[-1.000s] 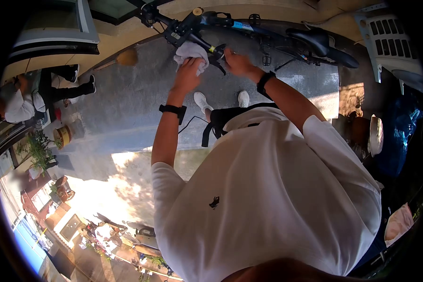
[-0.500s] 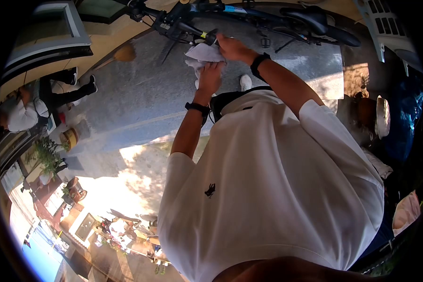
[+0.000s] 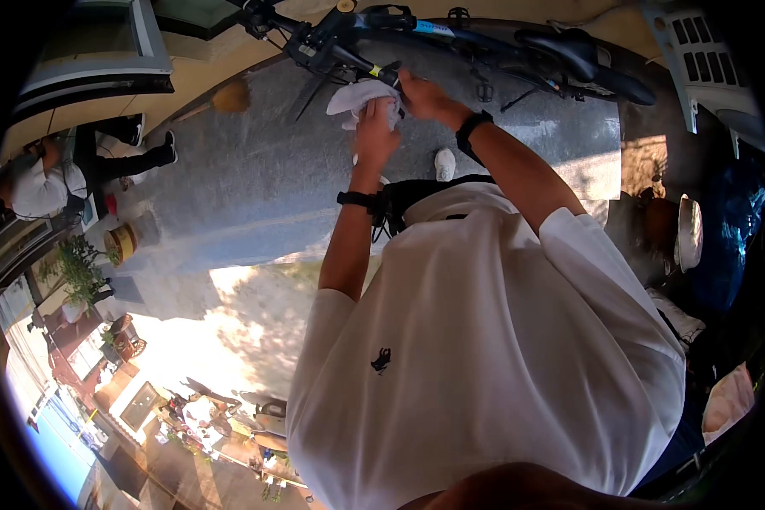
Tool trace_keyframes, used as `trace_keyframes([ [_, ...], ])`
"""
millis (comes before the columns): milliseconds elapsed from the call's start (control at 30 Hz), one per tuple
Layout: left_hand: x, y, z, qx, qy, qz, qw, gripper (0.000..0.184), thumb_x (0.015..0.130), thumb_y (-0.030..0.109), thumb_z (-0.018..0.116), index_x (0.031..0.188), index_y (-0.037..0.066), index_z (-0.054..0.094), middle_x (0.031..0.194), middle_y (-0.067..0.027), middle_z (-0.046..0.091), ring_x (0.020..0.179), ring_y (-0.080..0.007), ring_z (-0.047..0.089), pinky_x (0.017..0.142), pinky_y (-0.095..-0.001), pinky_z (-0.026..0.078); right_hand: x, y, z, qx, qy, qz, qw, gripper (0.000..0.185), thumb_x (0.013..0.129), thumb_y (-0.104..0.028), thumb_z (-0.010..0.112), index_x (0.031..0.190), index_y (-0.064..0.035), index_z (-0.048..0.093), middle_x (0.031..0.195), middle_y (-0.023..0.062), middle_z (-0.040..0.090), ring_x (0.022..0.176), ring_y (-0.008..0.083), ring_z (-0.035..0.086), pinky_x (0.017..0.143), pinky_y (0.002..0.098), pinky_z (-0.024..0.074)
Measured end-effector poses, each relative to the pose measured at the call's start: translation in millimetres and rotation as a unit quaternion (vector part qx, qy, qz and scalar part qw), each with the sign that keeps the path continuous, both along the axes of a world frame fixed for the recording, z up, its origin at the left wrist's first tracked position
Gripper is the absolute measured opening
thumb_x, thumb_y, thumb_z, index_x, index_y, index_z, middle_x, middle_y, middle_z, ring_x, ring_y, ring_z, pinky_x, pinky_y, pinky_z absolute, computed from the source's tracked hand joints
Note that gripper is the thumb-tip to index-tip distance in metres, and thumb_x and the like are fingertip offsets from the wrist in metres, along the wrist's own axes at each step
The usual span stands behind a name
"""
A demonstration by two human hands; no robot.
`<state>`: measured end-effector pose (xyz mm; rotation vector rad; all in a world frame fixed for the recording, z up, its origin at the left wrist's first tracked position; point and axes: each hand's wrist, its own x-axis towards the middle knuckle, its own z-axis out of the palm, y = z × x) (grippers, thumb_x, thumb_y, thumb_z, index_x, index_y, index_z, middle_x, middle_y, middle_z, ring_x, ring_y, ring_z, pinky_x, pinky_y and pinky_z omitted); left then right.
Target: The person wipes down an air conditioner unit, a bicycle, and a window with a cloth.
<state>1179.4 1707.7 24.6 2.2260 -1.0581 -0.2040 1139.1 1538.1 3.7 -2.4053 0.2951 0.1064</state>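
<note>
A dark bicycle [image 3: 450,32] with light-blue lettering on its frame stands across the top of the view. My left hand [image 3: 376,127] is closed on a pale cloth [image 3: 361,97], bunched against the near end of the handlebar. Beside it, my right hand [image 3: 425,95] grips the end of the black handlebar grip [image 3: 348,58], which has a yellow band. The right fingertips are partly hidden, and the two hands are close together.
The saddle [image 3: 561,49] points right, near a white slatted unit [image 3: 701,51]. A broom [image 3: 229,97] leans by the wall at left. Another person [image 3: 51,183] in dark trousers is at the far left, near a potted plant [image 3: 78,265]. My white shoe [image 3: 444,164] is on the grey floor.
My left hand has shifted slightly up and left with the cloth, which is bunched differently. My right hand stays at the handlebar end. The whole view has tilted a little.
</note>
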Motion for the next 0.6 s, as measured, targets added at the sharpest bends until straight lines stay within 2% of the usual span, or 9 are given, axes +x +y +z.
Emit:
trace_keyframes([
  [133,-15,-18,21,0.136,-0.027,0.053,0.989,0.041,0.07,0.004,0.067,0.109,0.008,0.054,0.116,-0.0119,0.057,0.109,-0.0411,0.054,0.085,-0.0511,0.046,-2,-4,-6,-0.008,-0.019,0.006,1.0,0.042,0.085,-0.009,0.06,0.119,0.0016,0.037,0.112,0.029,0.058,0.094,0.0469,0.062,0.076,0.051,0.0502],
  [233,-16,-23,18,0.181,-0.039,-0.022,0.982,0.039,0.071,0.004,0.065,0.109,0.007,0.057,0.116,-0.0133,0.059,0.107,-0.0406,0.057,0.09,-0.048,0.048,-6,-4,-18,-0.009,-0.048,0.019,0.999,0.043,0.086,-0.01,0.059,0.12,0.0017,0.035,0.112,0.0278,0.058,0.093,0.0468,0.062,0.074,0.0512,0.0499],
  [300,-19,-13,-4,0.207,0.041,-0.105,0.972,0.032,0.073,0.003,0.062,0.105,0.006,0.058,0.108,-0.0135,0.063,0.106,-0.0383,0.06,0.087,-0.0469,0.05,-3,-9,-26,-0.016,-0.05,0.03,0.998,0.044,0.087,-0.011,0.059,0.121,0.002,0.034,0.112,0.0275,0.058,0.093,0.0466,0.062,0.074,0.0513,0.0497],
  [400,-22,27,-95,0.163,0.092,-0.121,0.975,0.034,0.071,0.008,0.066,0.105,0.007,0.06,0.109,-0.015,0.066,0.098,-0.0384,0.064,0.083,-0.0442,0.053,-4,-7,-34,0.033,-0.091,0.026,0.995,0.046,0.088,-0.012,0.059,0.124,0.0021,0.033,0.111,0.0279,0.058,0.092,0.0462,0.062,0.073,0.0513,0.0495],
  [433,-18,42,-110,0.082,0.197,-0.046,0.976,0.034,0.075,0.006,0.062,0.109,0.01,0.061,0.109,-0.0128,0.067,0.096,-0.0361,0.066,0.085,-0.0425,0.053,-1,-9,-31,0.019,-0.089,0.022,0.996,0.049,0.089,-0.014,0.06,0.126,0.0006,0.031,0.106,0.029,0.059,0.092,0.0481,0.061,0.073,0.0516,0.0492],
  [467,-7,46,-106,0.085,0.197,-0.051,0.975,0.034,0.075,0.006,0.062,0.109,0.01,0.061,0.109,-0.0128,0.067,0.096,-0.0361,0.066,0.085,-0.0425,0.053,-1,-10,-30,0.005,-0.082,0.021,0.996,0.052,0.09,-0.016,0.061,0.129,-0.0009,0.029,0.101,0.03,0.059,0.091,0.0499,0.06,0.073,0.0519,0.0488],
  [500,1,53,-97,-0.026,0.451,0.058,0.89,0.036,0.08,0.004,0.061,0.115,0.01,0.059,0.112,-0.0119,0.066,0.101,-0.0324,0.064,0.089,-0.0413,0.052,-4,-7,-30,0.008,-0.078,0.019,0.997,0.052,0.09,-0.016,0.061,0.129,-0.0009,0.029,0.101,0.03,0.059,0.091,0.0499,0.06,0.073,0.0519,0.0488],
  [533,8,57,-89,-0.136,0.66,0.166,0.72,0.038,0.084,0.002,0.06,0.121,0.01,0.056,0.115,-0.0111,0.064,0.106,-0.0287,0.063,0.094,-0.0401,0.05,-5,-5,-28,0.01,-0.079,0.015,0.997,0.052,0.09,-0.017,0.061,0.128,-0.0014,0.03,0.102,0.0296,0.06,0.091,0.0496,0.06,0.073,0.0519,0.0488],
  [600,18,53,-76,-0.231,0.67,0.185,0.68,0.036,0.089,0.004,0.059,0.124,0.013,0.054,0.117,-0.0091,0.062,0.107,-0.0279,0.061,0.093,-0.0419,0.051,-1,-10,-21,0.002,-0.081,0.018,0.997,0.052,0.09,-0.017,0.062,0.128,-0.0018,0.03,0.102,0.0292,0.06,0.092,0.0493,0.06,0.073,0.052,0.0487],
])
